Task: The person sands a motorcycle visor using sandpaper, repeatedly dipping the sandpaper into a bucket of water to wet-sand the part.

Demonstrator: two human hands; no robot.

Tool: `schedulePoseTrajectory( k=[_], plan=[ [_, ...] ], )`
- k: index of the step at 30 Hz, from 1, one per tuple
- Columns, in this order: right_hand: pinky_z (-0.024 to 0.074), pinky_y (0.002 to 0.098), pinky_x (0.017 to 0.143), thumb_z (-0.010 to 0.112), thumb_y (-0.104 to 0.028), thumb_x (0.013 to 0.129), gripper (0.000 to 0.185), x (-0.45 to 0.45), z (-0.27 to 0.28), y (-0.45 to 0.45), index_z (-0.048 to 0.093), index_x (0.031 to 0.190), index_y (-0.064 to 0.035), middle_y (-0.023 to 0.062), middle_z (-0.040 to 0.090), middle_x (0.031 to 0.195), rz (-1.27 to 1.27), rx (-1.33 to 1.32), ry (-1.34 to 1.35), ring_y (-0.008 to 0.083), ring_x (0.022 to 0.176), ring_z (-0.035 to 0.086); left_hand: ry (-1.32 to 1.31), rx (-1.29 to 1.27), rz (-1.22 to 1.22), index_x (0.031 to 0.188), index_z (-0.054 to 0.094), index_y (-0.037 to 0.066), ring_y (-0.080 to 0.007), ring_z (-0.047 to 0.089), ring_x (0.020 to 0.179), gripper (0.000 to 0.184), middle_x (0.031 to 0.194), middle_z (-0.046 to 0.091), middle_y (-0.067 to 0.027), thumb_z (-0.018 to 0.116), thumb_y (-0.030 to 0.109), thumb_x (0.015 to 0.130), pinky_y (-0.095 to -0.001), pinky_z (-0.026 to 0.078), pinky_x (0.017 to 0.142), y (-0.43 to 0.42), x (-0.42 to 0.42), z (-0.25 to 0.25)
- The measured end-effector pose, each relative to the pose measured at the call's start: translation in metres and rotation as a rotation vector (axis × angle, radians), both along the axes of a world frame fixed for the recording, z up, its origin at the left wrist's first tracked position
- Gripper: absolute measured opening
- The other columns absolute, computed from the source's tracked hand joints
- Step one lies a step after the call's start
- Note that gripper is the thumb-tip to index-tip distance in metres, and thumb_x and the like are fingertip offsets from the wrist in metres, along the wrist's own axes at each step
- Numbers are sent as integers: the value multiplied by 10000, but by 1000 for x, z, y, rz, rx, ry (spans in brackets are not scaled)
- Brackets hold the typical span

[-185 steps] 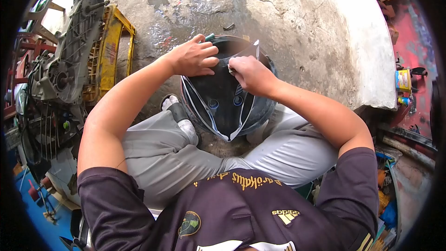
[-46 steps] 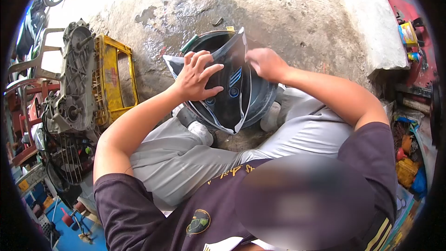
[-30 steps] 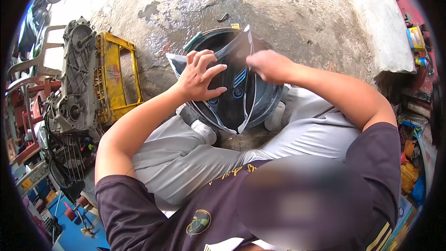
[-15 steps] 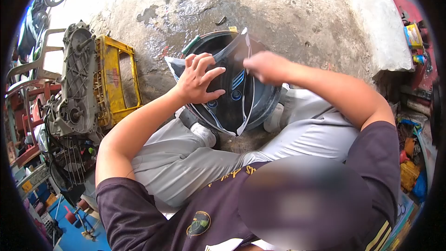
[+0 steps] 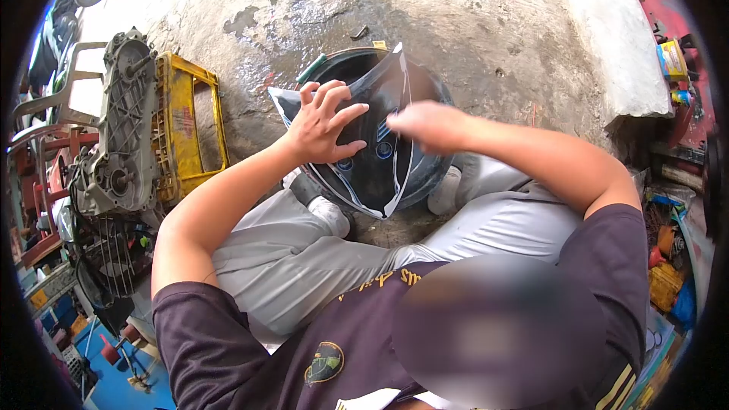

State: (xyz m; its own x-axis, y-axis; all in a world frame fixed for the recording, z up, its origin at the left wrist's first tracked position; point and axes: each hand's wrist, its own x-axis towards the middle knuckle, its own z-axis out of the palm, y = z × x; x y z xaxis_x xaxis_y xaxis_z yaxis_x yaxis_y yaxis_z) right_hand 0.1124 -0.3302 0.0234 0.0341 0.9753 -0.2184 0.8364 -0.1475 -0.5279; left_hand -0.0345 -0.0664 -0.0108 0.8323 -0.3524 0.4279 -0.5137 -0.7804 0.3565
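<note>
Panel (image 5: 370, 178), dark with white edges, lies over the basin (image 5: 437, 169) between your bent legs in the head view, its pointed lower end toward you. Your left hand (image 5: 323, 125) is spread wide over the panel's left part, fingers apart and slightly curled, with nothing seen in its grasp. Your right hand (image 5: 425, 125) is over the panel's right part, just beside the blue striped mark (image 5: 383, 129); it is blurred, its fingers drawn close together, and you cannot tell whether it grips anything. Beyond the panel, a green piece (image 5: 310, 68) sits at the basin's far left rim. The basin stands on the stained floor (image 5: 471, 15), where a small dark object (image 5: 360, 33) lies just past it. To your left, a yellow crate (image 5: 186, 125) stands beside a grey metal casing (image 5: 125, 133).
</note>
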Motion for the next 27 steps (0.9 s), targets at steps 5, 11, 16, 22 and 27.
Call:
schedulePoseTrajectory(
  k=[5, 11, 16, 22, 27],
  plan=[
    [567, 530, 803, 680, -36, 805, 290, -44, 5, -14, 609, 1083, -78, 153, 686, 886, 158, 25, -15, 403, 928, 700, 2, -7, 4, 1423, 589, 241, -352, 485, 1347, 775, 1314, 507, -127, 874, 497, 750, -592, 289, 1092, 0, 0, 1],
    [501, 597, 776, 645, -81, 941, 162, 28, 13, 4, 548, 1063, -34, 246, 679, 872, -230, 58, -31, 502, 938, 659, 1, 68, 43, 1422, 602, 250, -336, 484, 1354, 767, 1304, 513, -118, 857, 529, 754, -598, 268, 1101, -2, -2, 3],
    [595, 519, 814, 658, -29, 872, 251, -15, 0, -1, 594, 1108, -85, 167, 713, 919, 12, 179, -89, 395, 958, 728, -6, 74, 46, 1428, 591, 257, -321, 482, 1363, 780, 1307, 514, -111, 852, 547, 752, -598, 253, 1109, -2, -2, 4],
    [581, 541, 839, 663, -37, 860, 190, -21, 8, -5, 618, 1040, -81, 175, 707, 942, 105, 108, 12, 414, 983, 718, 0, 69, 46, 1426, 582, 258, -326, 479, 1368, 790, 1313, 508, -110, 862, 542, 744, -603, 254, 1108, -1, -2, 3],
    [504, 568, 787, 625, -92, 963, 93, 41, 19, 10, 570, 1002, -27, 260, 668, 922, -289, 29, 109, 513, 968, 649, 3, 64, 37, 1420, 583, 251, -332, 481, 1366, 788, 1318, 507, -113, 870, 529, 741, -608, 262, 1104, -1, -1, 1]
  ],
)
